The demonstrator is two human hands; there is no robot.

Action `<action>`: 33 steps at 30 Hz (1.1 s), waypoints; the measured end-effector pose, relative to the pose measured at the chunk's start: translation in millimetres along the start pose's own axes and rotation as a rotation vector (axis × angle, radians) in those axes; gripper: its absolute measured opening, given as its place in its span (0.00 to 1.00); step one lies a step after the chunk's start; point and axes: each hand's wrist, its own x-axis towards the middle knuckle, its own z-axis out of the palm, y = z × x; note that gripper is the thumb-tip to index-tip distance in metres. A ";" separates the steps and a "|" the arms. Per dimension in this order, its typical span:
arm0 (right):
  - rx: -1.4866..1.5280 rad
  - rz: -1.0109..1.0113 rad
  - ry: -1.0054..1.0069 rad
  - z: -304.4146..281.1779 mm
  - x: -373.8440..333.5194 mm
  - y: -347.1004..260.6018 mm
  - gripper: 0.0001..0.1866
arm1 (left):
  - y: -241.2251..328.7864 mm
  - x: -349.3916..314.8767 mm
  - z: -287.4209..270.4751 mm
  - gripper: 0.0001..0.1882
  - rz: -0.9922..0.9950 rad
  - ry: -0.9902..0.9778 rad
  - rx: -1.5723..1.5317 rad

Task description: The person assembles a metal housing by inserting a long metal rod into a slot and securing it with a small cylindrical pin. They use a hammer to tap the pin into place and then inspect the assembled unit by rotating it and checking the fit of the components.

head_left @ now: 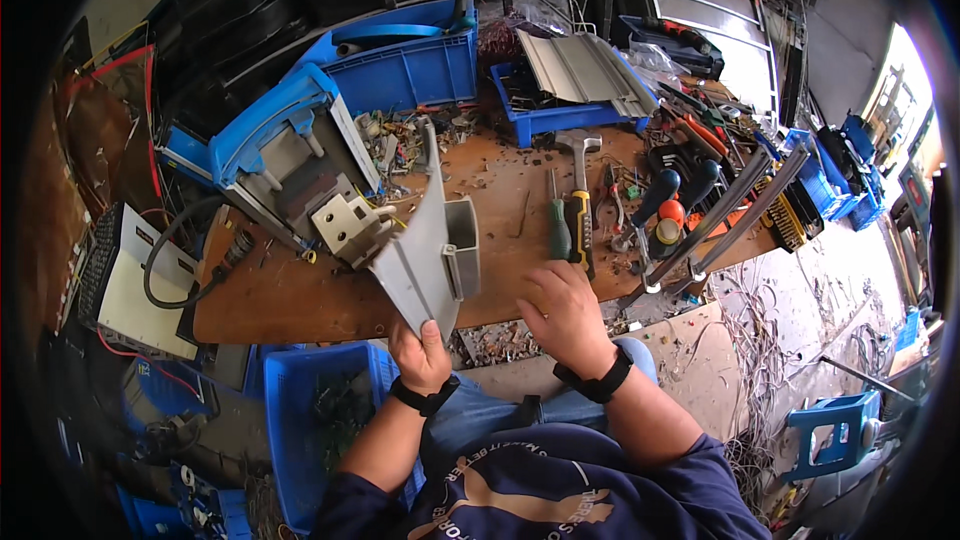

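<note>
My left hand grips the lower edge of a grey metal profile, a curved panel with a box-shaped channel on its right side. The piece stands tilted over the front of the wooden bench. My right hand is at the bench edge, thumb apart from the bent fingers, with nothing visible in it. Just beyond its fingers lie a hammer with a yellow and black handle and a green-handled screwdriver. Red-handled pliers rest to their right.
A blue-framed machine with a cream block stands at left. Blue bins line the back, one bearing a grey panel. Metal rails rise at right among tools. Scraps litter the wooden bench; a blue crate sits below.
</note>
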 end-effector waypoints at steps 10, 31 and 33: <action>0.299 0.008 0.065 3.8 17.2 -36.7 0.24 | -17.4 -21.4 -7.3 0.21 -0.046 -0.071 -0.042; 0.284 0.113 -0.055 9.5 -6.9 -2.4 0.20 | -6.0 -19.5 -9.5 0.15 -0.246 0.153 -0.196; 0.264 0.104 -0.052 11.5 -10.2 -0.6 0.19 | -7.1 -22.4 -13.1 0.19 -0.284 0.077 -0.210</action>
